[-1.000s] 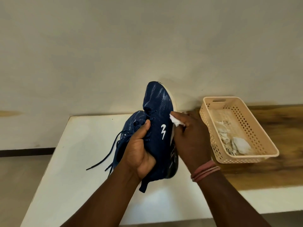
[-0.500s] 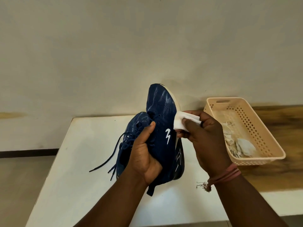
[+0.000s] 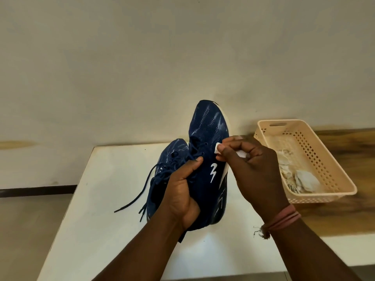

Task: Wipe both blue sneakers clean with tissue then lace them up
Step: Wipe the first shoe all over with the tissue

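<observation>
While left hand (image 3: 182, 191) grips upright sneaker (image 3: 209, 159), right hand (image 3: 251, 169) grip pinches tissue (image 3: 218, 148) against it

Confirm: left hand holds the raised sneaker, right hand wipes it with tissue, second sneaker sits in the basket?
Wrong on the last point. The head view shows the second sneaker lying on the white table behind the raised sneaker; the basket holds only crumpled tissues. Left hand, right hand and tissue as stated.

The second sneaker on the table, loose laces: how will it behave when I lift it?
The second sneaker probably lifts light, and its mesh upper may flex. Its loose laces look floppy and will likely dangle or drag over the white table. It should not roll.
</observation>
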